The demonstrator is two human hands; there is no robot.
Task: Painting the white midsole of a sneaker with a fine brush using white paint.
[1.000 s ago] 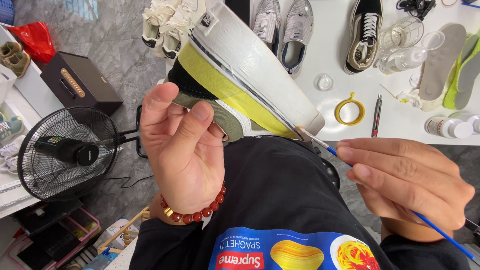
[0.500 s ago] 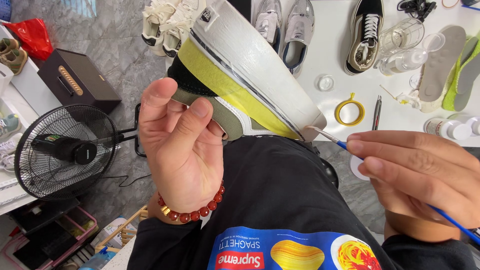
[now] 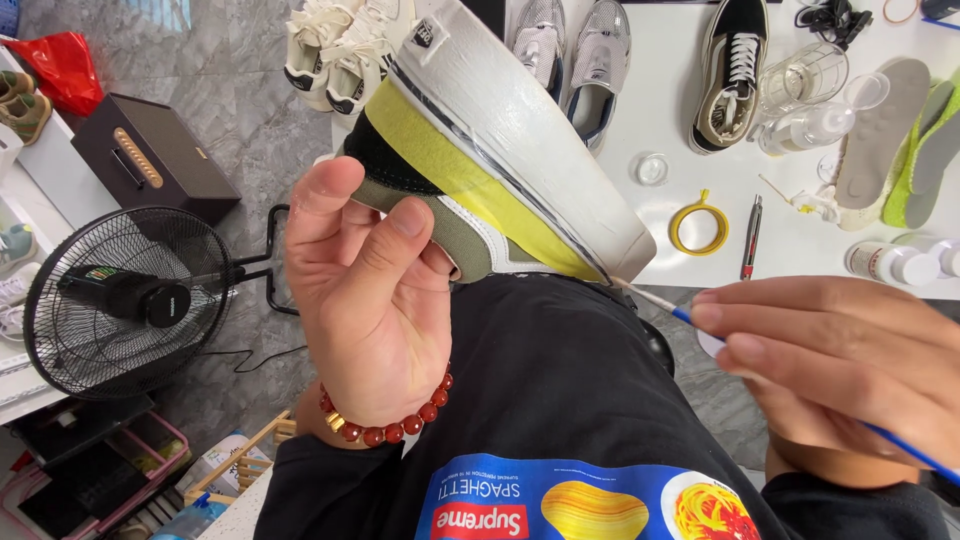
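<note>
Fingers (image 3: 400,235) of the left hand (image 3: 365,300) grip an upturned sneaker (image 3: 500,160); right hand (image 3: 830,370) fingers pinch a blue-handled brush (image 3: 660,303) at the sneaker's sole edge.

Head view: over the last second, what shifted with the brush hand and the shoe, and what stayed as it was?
The right hand slid slightly left and up along the thin blue-handled brush, whose tip stayed at the toe edge of the olive sneaker with yellow-taped white sole. The left hand kept its grip on the shoe, which hardly moved. Nothing was picked up or released. The yellow tape roll and black floor fan stayed put.
</note>
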